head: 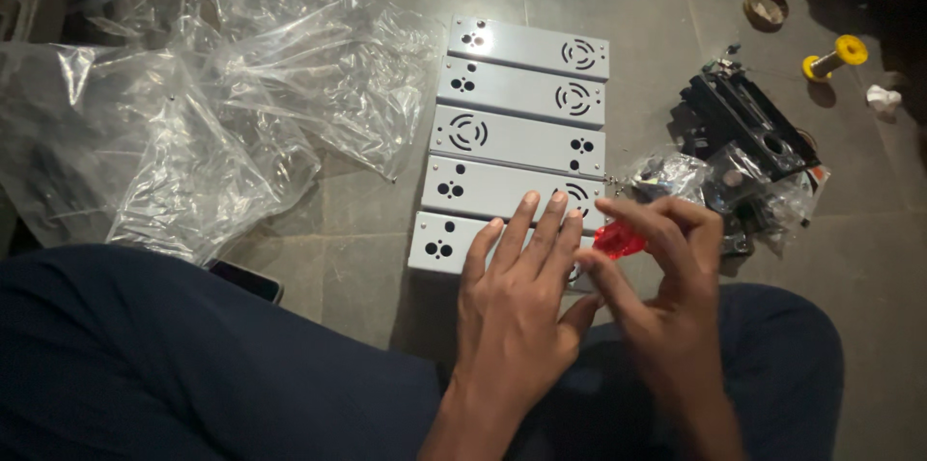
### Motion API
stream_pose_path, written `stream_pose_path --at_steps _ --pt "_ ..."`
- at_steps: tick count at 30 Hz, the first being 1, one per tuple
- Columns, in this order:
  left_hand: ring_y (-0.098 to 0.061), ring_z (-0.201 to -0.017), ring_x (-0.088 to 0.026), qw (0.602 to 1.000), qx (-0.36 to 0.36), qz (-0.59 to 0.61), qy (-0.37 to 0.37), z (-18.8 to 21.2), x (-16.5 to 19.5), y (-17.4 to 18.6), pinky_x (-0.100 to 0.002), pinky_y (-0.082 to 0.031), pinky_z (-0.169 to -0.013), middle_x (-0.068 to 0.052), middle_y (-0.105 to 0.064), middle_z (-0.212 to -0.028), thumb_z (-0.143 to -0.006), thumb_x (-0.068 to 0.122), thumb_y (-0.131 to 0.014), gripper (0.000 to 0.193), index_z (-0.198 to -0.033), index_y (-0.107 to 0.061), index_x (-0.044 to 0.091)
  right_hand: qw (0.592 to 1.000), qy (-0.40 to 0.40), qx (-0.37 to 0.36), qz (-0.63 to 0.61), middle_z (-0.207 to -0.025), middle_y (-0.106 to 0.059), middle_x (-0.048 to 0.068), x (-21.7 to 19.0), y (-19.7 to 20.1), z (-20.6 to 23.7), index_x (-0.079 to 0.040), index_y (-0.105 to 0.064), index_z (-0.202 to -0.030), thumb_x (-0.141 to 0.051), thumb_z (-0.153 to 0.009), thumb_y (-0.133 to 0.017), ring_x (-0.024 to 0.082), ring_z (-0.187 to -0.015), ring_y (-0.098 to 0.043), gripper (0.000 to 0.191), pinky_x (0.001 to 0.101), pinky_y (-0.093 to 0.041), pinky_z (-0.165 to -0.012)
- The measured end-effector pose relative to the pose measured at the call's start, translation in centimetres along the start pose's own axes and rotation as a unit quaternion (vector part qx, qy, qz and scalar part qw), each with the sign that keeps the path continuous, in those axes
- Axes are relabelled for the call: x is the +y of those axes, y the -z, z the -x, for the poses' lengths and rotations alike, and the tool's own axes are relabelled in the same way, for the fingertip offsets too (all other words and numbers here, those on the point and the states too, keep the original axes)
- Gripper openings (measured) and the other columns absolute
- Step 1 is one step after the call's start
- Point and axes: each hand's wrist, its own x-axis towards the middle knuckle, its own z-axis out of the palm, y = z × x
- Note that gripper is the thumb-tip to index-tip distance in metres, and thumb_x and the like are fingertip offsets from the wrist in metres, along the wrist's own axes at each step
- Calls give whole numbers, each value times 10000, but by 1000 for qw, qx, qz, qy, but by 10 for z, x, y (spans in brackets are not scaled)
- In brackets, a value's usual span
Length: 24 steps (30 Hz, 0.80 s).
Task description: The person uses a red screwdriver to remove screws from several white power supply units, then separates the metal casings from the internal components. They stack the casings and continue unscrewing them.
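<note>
Several grey metal panels with round holes and vent slots lie side by side in a column on the floor; the nearest one (435,241) sits just ahead of my knees. My left hand (517,302) lies flat, fingers spread, on that nearest panel, with its fingertips reaching the second panel (483,189). My right hand (657,278) is beside it on the right, fingers closed around a small red translucent object (616,241), likely a tool handle, at the panel's right end. What lies under the red object is hidden.
Crumpled clear plastic bags (193,104) cover the floor to the left. A black metal part (744,118) and a small clear bag of parts (676,176) lie to the right. A yellow spool (835,55), a tape roll (766,8) and a dark phone (246,279) are nearby. My legs fill the foreground.
</note>
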Motion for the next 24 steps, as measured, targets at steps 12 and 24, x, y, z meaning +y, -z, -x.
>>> stream_pose_path --at_steps 12,24 --pt "-440 -1464 -313 1000 6 8 4 0 1 -2 -490 -286 -1173 -163 -562 -1502 -761 277 -817 726 -1397 -588 12 999 -31 -10 -18 -1255 -558 93 -5 1 -3 -125 -639 -1369 -46 -901 -730 181 -1146 -599 484 317 -510 -960" --pt "-469 -1437 -379 997 47 58 19 -2 8 2 -534 -291 -1158 -235 -567 -1466 -759 258 -818 553 -1220 -648 4 988 -55 0 -148 -1263 -629 62 -3 3 -4 -122 -606 -1324 -69 -947 -627 123 -1110 -625 381 262 -523 -962"
